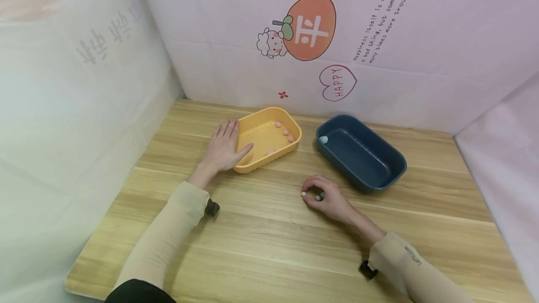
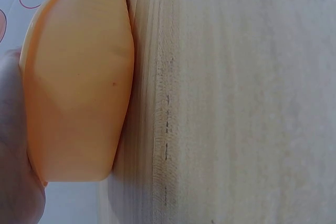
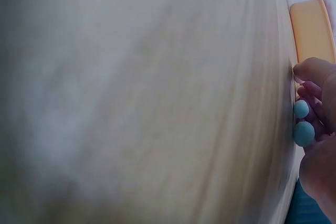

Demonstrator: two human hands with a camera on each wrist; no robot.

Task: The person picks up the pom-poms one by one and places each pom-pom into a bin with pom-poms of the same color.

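My left hand [image 1: 223, 148] lies over the left rim of a yellow plastic basket [image 1: 258, 137], fingers straight and thumb stretched over the inside. Several small pink balls [image 1: 286, 133] lie along the basket's right and front sides. On the table near the middle, my right hand [image 1: 330, 200] pinches a pink ball [image 1: 303, 194] between thumb and index fingertip. Inside the curve of that hand are two blue balls [image 3: 304, 134], close to the curled fingers. A navy basket [image 1: 362, 153] stands just beyond the right hand, with a light blue ball [image 1: 323, 139] in its far left corner.
Both baskets stand on a wooden table [image 1: 252, 237], toward its back edge. A printed white cloth [image 1: 236, 69] hangs behind the table, and pale cloth also closes off the left and right sides.
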